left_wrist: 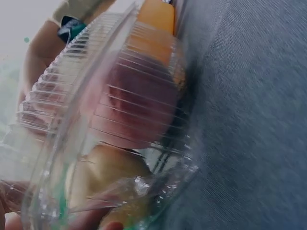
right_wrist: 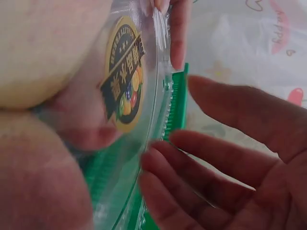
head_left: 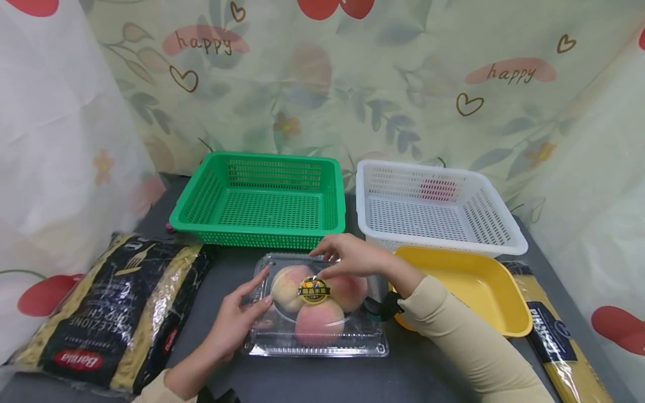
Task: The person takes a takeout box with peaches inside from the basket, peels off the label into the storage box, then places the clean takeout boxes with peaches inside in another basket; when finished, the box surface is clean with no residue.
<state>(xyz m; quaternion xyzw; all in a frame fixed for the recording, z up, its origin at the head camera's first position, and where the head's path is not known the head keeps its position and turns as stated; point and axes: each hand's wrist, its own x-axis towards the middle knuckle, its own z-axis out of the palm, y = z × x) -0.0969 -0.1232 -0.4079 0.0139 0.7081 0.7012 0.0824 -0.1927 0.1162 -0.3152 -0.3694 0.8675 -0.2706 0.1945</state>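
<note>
On the left, a large glossy bag of black and yellow plastic, printed with "Barilla", is laid flat on a dark grey table. Next, the left hand is placed at the left side of a clear, ribbed, rectangular plastic container. Its thumb and index finger are held apart, and this side is touched by them; how its other fingers are bent cannot be told. Behind, a green rectangular basket of perforated plastic is set on the table. The container is positioned in the middle, in front of this basket, and its lid is closed. Three round pink and pale yellow peaches are seen inside, under a round black and gold label. The right hand is held over the far part of the lid, with fingers loosely bent and thumb spread away; nothing is pinched by it. Further right, a white rectangular basket of perforated plastic is placed behind a yellow plastic basin. Just beside the basin, a long yellow and dark blue packet is laid.
</note>
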